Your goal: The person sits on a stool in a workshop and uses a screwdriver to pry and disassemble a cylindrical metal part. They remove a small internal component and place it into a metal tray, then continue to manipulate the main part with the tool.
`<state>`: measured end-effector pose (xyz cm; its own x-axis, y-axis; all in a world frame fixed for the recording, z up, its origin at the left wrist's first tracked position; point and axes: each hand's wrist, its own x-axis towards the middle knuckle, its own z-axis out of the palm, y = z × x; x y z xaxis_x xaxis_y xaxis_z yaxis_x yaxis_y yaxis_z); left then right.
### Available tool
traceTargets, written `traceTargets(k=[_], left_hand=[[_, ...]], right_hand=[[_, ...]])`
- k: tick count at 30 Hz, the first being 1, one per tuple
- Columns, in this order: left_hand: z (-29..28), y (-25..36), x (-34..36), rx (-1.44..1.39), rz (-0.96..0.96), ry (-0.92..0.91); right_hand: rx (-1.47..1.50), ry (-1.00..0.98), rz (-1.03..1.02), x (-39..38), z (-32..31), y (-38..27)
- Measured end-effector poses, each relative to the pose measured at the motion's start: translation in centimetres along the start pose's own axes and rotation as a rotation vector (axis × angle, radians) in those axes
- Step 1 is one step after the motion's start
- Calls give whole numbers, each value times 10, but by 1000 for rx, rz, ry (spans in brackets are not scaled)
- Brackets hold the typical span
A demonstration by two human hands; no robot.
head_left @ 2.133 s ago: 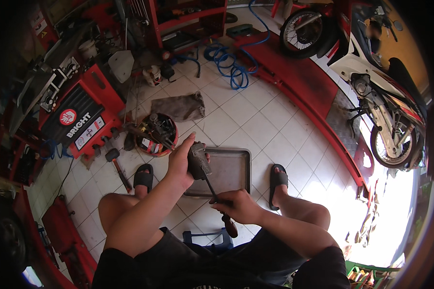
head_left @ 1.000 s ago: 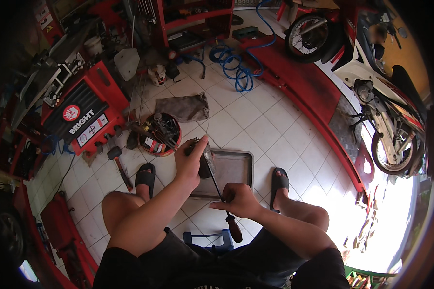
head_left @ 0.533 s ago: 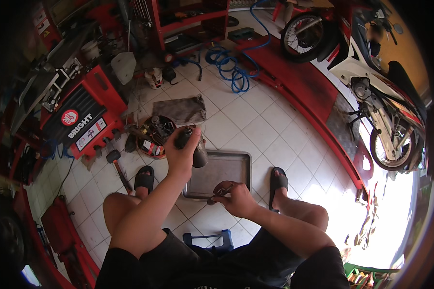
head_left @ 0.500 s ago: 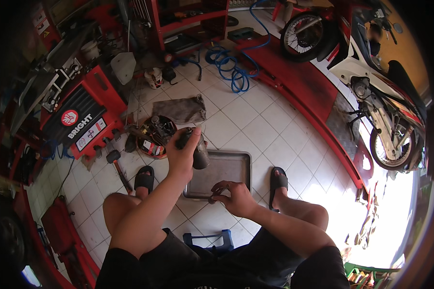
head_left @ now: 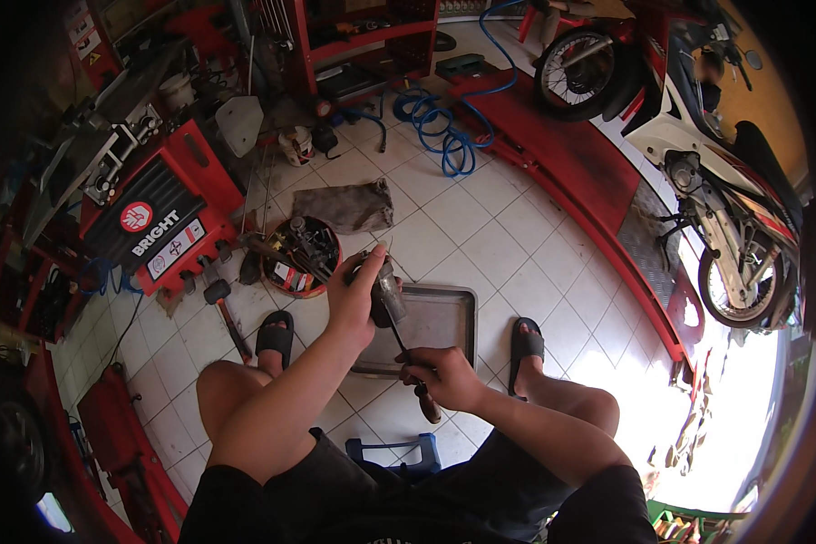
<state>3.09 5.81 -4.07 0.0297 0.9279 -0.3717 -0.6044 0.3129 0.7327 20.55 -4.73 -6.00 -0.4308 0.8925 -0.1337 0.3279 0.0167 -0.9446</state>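
Note:
My left hand is wrapped round a dark metal cylindrical part, held tilted over the far left side of a shallow metal tray. In my right hand is a screwdriver with a brown handle and a thin dark shaft. Its shaft slants up and left to the lower end of the part. The tip meets or passes behind that end; I cannot tell which. Just beyond my left hand stands a round red tub full of tools and small parts.
A grey rag lies on the tiles, with a hammer left of my foot. A red tool cabinet stands at left. Coiled blue hose lies ahead. On the right, a motorcycle stands by a red ramp.
The screwdriver in my right hand now points up at the part, its shaft and handle plainly showing. My left hand and the part have shifted slightly right, and the part's tilt has changed.

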Motion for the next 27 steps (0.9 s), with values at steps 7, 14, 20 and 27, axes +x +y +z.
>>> traceTargets(k=[7, 14, 20, 27], left_hand=[[-2, -1, 4, 32, 69, 26], [-7, -9, 7, 131, 180, -15], [-6, -10, 8, 74, 143, 6], [-1, -5, 7, 45, 129, 60]], right_hand=[[38, 0, 33, 0, 0, -3], [15, 39, 34, 0, 0, -1], [5, 67, 54, 1, -3, -3], [6, 68, 23, 0, 1, -1]])
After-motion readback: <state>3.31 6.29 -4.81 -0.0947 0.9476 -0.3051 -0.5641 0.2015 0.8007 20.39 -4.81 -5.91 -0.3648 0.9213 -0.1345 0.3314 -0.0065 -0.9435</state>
